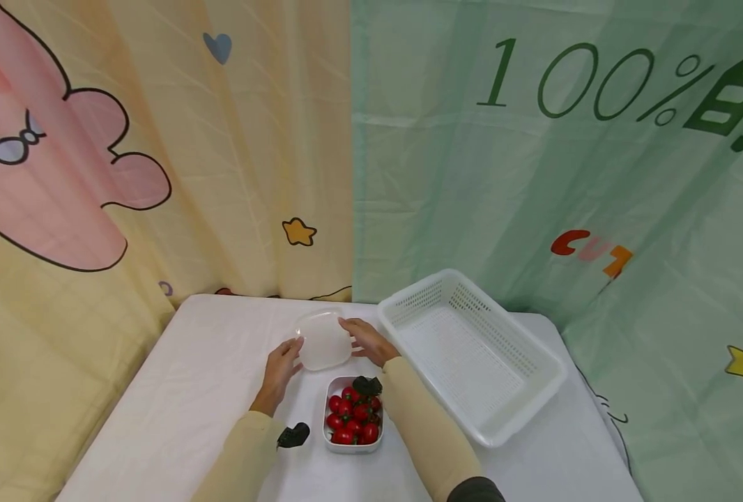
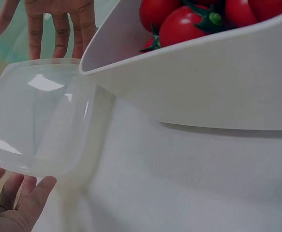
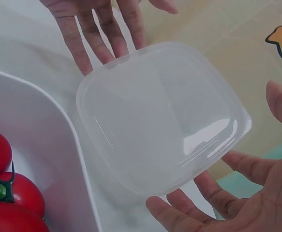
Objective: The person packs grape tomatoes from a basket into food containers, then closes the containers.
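A clear plastic lid is held up between my two hands, above the table behind a white tub. My left hand touches the lid's left edge with its fingertips. At the opposite edge, the extended fingers of my right hand support it. In the right wrist view, the right thumb stands apart from the lid, and so does the left thumb. Red tomatoes with green stems fill the tub; the left wrist view shows some tomatoes close up.
To the right, a large white perforated basket stands on the white-covered table. Curtains with printed figures hang behind the table. Dark pieces sit by both sleeves; one overlaps the tub's top corner in the head view.
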`<state>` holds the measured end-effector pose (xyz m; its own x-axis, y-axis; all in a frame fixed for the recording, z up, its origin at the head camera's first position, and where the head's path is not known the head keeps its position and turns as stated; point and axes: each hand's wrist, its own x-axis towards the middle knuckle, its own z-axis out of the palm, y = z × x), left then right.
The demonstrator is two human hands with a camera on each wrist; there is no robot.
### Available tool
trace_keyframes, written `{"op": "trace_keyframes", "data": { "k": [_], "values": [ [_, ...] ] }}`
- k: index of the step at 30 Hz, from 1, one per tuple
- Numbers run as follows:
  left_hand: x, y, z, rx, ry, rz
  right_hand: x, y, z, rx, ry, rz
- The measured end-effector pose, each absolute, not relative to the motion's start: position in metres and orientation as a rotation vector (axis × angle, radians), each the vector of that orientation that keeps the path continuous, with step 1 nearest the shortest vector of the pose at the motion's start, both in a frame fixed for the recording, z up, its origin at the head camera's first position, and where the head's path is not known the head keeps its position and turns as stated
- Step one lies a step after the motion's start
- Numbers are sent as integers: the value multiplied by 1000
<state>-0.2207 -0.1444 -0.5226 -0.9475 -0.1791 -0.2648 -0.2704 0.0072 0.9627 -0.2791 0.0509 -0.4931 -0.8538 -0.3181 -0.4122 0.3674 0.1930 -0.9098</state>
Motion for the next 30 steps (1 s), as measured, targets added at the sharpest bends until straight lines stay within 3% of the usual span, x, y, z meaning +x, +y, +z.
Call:
{"op": "trace_keyframes", "data": {
  "k": [30],
  "values": [
    [-202,-112,-516,-408,2549,1987,-237,68,-497,79,2112,-1991]
  ]
}}
